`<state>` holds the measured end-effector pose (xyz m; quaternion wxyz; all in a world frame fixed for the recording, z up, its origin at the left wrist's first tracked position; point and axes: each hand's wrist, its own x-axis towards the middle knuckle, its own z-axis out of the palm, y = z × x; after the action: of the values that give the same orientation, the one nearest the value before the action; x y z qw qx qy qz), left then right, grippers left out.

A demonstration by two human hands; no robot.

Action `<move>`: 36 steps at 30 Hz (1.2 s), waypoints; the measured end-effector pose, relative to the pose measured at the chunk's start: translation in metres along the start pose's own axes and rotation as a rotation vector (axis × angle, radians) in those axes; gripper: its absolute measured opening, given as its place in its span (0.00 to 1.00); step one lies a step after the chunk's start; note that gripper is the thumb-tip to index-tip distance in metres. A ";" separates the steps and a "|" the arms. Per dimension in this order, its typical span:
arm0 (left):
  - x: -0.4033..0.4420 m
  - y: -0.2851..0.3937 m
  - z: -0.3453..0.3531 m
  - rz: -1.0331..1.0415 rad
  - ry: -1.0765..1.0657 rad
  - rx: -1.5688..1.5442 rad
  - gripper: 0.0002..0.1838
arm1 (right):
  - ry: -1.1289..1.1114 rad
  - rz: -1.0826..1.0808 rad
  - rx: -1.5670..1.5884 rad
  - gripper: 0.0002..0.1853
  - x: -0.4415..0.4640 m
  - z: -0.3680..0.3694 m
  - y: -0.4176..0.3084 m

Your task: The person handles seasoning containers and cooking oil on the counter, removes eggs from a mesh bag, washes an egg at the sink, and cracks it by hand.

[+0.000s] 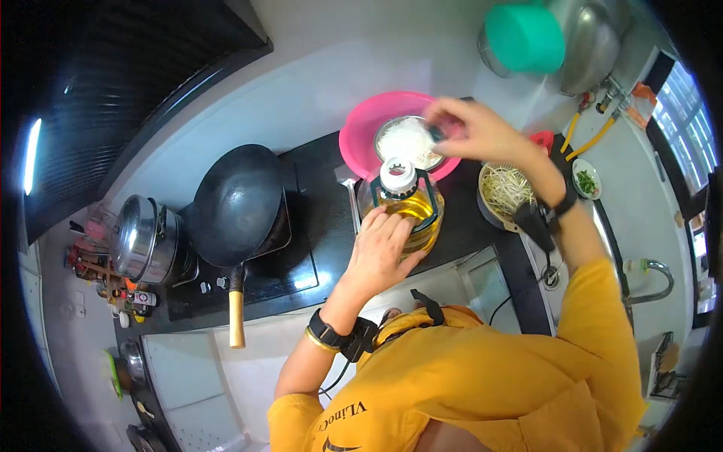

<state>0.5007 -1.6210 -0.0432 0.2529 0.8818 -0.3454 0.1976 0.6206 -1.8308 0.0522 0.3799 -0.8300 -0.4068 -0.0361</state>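
Observation:
A large clear jug of yellow cooking oil (431,235) stands on the black counter, its white neck (398,175) facing up and a dark green handle around it. My left hand (382,247) is closed on the handle side of the jug. Above the pink basin (355,143), my right hand (478,134) pinches a small dark cap (436,134); motion blurs the fingertips. Behind the jug, a metal bowl of white noodle-like food (407,142) sits inside the basin. Right of the jug is a basket of bean sprouts (506,192), partly under my right forearm.
On the stove at left rests a black wok (239,200), its wooden handle (236,313) jutting over the front edge. Beyond it stands a steel pot (139,237). A plate of chopped greens (586,179) lies near the sink tap (659,282). A green basin (525,38) hangs on the wall.

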 end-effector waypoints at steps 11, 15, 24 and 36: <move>0.011 0.014 -0.002 -0.122 -0.088 0.060 0.23 | -0.063 0.645 -0.074 0.21 -0.177 0.189 0.188; 0.012 0.017 0.000 -0.161 -0.095 0.068 0.22 | -0.011 0.652 -0.285 0.24 -0.170 0.199 0.195; 0.016 0.020 0.003 -0.204 -0.097 0.097 0.22 | 0.224 0.463 -0.008 0.16 -0.173 0.186 0.155; 0.021 0.027 0.009 -0.199 -0.070 0.163 0.22 | -0.044 0.721 0.289 0.13 -0.208 0.192 0.125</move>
<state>0.4972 -1.6536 -0.0311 0.1867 0.9357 -0.2476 0.1679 0.5216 -1.8864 -0.2363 0.4724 -0.8583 -0.0979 0.1750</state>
